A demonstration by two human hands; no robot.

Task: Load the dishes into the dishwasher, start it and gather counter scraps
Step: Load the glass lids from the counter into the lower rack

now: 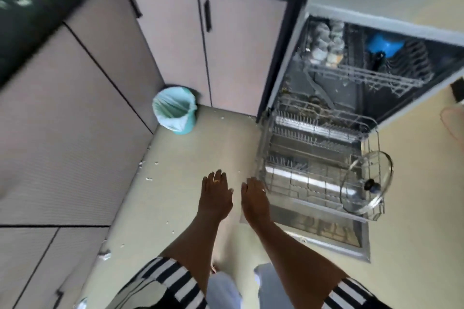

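Note:
The dishwasher (376, 20) stands open at the right, its door (334, 236) folded down to the floor. Its lower rack (283, 165) is pulled out over the door, and a glass pot lid (366, 183) leans upright at the rack's near right corner. The upper rack (364, 78) holds several pale cups at the left and a blue bowl (384, 44) at the right. My left hand (216, 195) and my right hand (253, 198) hang flat, palms down and empty, just left of the lower rack. The right hand's fingertips are close to the rack's near left corner.
A teal waste bin (175, 110) with a pale liner stands in the corner by the beige cabinets (226, 45). Small white scraps (148, 178) lie along the floor at the left cabinet base. A dark countertop (30, 20) with something green runs at the upper left.

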